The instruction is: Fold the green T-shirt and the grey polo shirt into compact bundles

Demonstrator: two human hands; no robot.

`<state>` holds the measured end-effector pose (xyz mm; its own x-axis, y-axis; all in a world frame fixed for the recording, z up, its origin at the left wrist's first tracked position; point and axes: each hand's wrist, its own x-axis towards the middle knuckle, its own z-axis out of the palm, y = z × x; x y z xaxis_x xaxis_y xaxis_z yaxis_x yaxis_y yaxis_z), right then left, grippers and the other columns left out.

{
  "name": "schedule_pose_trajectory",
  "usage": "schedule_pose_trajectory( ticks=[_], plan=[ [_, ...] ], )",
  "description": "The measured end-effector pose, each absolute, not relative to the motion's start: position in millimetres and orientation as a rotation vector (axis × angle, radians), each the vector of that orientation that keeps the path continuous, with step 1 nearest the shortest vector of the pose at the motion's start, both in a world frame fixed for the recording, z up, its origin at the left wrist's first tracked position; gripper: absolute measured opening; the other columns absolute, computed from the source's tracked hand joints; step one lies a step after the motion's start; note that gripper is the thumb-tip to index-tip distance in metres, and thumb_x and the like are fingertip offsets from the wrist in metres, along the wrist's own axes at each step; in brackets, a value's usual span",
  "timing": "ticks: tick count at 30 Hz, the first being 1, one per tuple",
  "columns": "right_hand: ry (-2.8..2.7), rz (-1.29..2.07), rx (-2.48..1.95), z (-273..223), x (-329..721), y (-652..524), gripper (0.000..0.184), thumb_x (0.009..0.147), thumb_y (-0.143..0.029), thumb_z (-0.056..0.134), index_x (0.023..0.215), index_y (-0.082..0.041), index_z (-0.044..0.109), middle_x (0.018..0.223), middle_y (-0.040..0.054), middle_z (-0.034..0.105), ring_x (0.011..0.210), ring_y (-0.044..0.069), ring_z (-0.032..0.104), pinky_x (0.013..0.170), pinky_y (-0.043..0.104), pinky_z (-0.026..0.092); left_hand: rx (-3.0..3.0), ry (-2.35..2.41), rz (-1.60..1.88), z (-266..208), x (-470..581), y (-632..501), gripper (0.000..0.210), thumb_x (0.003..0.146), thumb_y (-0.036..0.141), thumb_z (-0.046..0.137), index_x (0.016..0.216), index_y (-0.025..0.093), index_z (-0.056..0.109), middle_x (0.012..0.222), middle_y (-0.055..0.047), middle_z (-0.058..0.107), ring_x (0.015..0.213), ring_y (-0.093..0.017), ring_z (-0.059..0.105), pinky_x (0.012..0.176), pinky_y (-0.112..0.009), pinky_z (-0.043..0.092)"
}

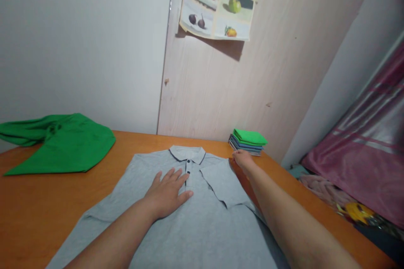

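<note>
A light grey polo shirt (pixel 202 227) lies spread on the orange-brown table, its collar (pixel 187 152) at the far end and dark buttons on the placket. The sleeve on the right side (pixel 224 183) is folded inward over the chest, its dark-edged hem slanting toward the middle. My left hand (pixel 167 193) rests flat on the chest beside the placket, fingers spread. At the shoulder on the right, my right hand (pixel 242 159) is closed, seemingly pinching the shirt's folded edge; its fingertips are partly hidden.
A bright green garment (pixel 69 147) lies loosely on the table (pixel 25 206) at the left. A stack of folded cloths (pixel 249 142), green on top, sits at the back right against the wall. Beyond the right table edge hangs a pink curtain (pixel 360 151) above heaped fabrics.
</note>
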<state>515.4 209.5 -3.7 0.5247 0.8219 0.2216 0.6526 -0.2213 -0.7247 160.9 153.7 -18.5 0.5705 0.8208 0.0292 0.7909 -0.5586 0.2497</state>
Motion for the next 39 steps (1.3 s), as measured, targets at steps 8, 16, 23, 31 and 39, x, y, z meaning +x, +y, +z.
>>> schedule_pose_trajectory(
  ticks=[8,16,23,31,39],
  plan=[
    [-1.488,0.154,-2.049,2,490,183,0.036,0.098,-0.033,0.044,0.116,-0.014,0.069,0.120,0.0127,0.071,0.117,0.025,0.062,0.092,0.032,0.048,2.608,1.349,0.224,-22,161,157,0.076,0.093,0.075,0.026,0.155,0.031,0.036,0.165,-0.007,0.024,0.153,-0.034,0.014,0.118,-0.064,0.006],
    [-1.806,0.113,-2.234,-40,452,147,0.064,0.098,-0.052,0.040,0.148,-0.012,0.045,0.160,0.0194,0.033,0.150,0.032,0.023,0.119,0.053,0.014,2.598,1.350,0.220,-17,160,154,0.076,0.093,0.073,0.029,0.154,0.029,0.037,0.164,-0.007,0.024,0.153,-0.033,0.014,0.119,-0.063,0.007],
    [-1.829,0.049,-2.341,-25,450,163,0.072,0.098,-0.061,0.029,0.145,-0.010,0.047,0.159,0.0215,0.034,0.149,0.036,0.024,0.117,0.057,0.017,2.586,1.344,0.227,-15,161,152,0.075,0.093,0.072,0.030,0.154,0.029,0.038,0.164,-0.008,0.024,0.153,-0.034,0.014,0.118,-0.064,0.007],
    [-1.857,0.068,-2.354,-33,436,164,0.072,0.100,-0.059,0.028,0.152,-0.010,0.037,0.161,0.0196,0.030,0.151,0.032,0.019,0.119,0.050,0.016,2.585,1.336,0.238,-17,162,152,0.077,0.092,0.074,0.029,0.155,0.029,0.036,0.164,-0.008,0.025,0.153,-0.033,0.013,0.118,-0.064,0.007],
    [-2.020,0.143,-2.192,-27,400,157,0.074,0.100,-0.060,0.023,0.155,-0.012,0.032,0.164,0.0147,0.025,0.152,0.030,0.016,0.119,0.048,0.019,2.581,1.319,0.262,-18,161,151,0.077,0.092,0.073,0.029,0.154,0.029,0.037,0.164,-0.009,0.026,0.153,-0.035,0.014,0.118,-0.065,0.006]
  ],
)
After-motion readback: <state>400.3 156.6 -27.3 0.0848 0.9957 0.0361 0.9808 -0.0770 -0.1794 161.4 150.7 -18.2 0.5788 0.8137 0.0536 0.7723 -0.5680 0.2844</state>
